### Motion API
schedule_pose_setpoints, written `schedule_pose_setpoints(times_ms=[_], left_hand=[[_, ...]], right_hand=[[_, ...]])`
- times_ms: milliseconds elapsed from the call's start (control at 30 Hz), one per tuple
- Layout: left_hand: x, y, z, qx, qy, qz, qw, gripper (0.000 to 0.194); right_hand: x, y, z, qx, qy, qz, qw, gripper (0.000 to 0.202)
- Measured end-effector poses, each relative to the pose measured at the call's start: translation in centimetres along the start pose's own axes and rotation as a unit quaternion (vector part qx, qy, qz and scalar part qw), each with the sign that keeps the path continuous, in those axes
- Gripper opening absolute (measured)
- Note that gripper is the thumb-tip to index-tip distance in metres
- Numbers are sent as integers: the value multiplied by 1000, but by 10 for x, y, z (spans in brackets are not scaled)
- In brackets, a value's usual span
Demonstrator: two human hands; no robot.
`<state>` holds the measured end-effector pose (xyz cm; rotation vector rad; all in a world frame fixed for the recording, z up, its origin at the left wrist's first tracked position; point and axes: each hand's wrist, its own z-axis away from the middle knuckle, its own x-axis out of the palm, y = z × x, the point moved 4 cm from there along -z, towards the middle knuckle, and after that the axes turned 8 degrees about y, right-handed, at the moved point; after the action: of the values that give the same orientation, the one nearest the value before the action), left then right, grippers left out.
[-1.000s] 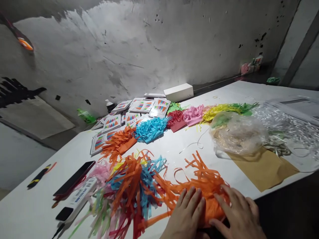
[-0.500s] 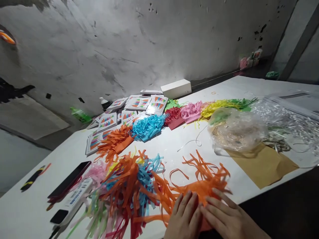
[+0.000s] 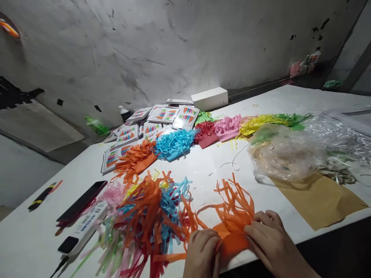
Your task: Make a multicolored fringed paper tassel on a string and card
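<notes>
An orange tissue-paper tassel (image 3: 232,227) lies at the front edge of the table, its cut fringe fanned out away from me. My left hand (image 3: 203,249) grips the left side of its uncut band with curled fingers. At the band's right side, my right hand (image 3: 269,237) is closed on the paper, fingers bent. Between the hands the band bulges up in a curve. Just left of it sits a heap of mixed tassels (image 3: 145,216) in orange, blue, pink and green, whose strips touch the orange fringe.
Beyond lie a blue tassel bundle (image 3: 175,144), a red one (image 3: 206,135) and printed cards (image 3: 162,114). At right are a clear plastic bag (image 3: 290,154) and a brown paper sheet (image 3: 315,200). A phone (image 3: 82,200) and a power strip (image 3: 87,226) lie left.
My hands have moved apart from lying flat together on the orange paper to gripping its two sides. The band now curves upward. The view has shifted slightly.
</notes>
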<state>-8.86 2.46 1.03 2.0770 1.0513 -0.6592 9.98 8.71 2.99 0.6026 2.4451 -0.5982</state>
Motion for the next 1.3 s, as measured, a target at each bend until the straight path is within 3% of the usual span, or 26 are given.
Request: schedule_pose_setpoints(times_ms=[67,133,300,367,533,733,833,1000,1100,1200,1300], left_hand=[[-1,-1,3,-4,7,-2,1000,24],[0,0,8,3,17,-8,1000,22],[3,-2,23,37,46,-43,997,19],[3,-4,26,66,43,-46,996,19],[2,-4,24,67,33,-39,996,19],[3,1,16,17,40,-17,999,21],[3,3,12,6,38,-6,999,20],[3,4,11,11,34,-11,999,21],[3,2,10,26,24,-6,999,20],[2,0,9,10,24,3,1000,18],[1,1,6,-14,26,3,1000,17]], right_hand=[[5,4,2,18,-44,-31,998,25],[3,7,3,14,-51,-42,998,27],[-8,12,7,-101,-81,32,991,42],[-10,19,15,-107,-80,81,988,39],[-13,35,37,16,-41,149,988,32],[-9,32,31,119,15,134,984,24],[-4,34,33,69,-19,151,986,16],[0,26,35,-68,-53,77,993,43],[-4,20,24,-75,-73,41,994,33],[-8,19,15,-101,-133,54,985,14],[-7,22,15,-90,-147,73,982,25]])
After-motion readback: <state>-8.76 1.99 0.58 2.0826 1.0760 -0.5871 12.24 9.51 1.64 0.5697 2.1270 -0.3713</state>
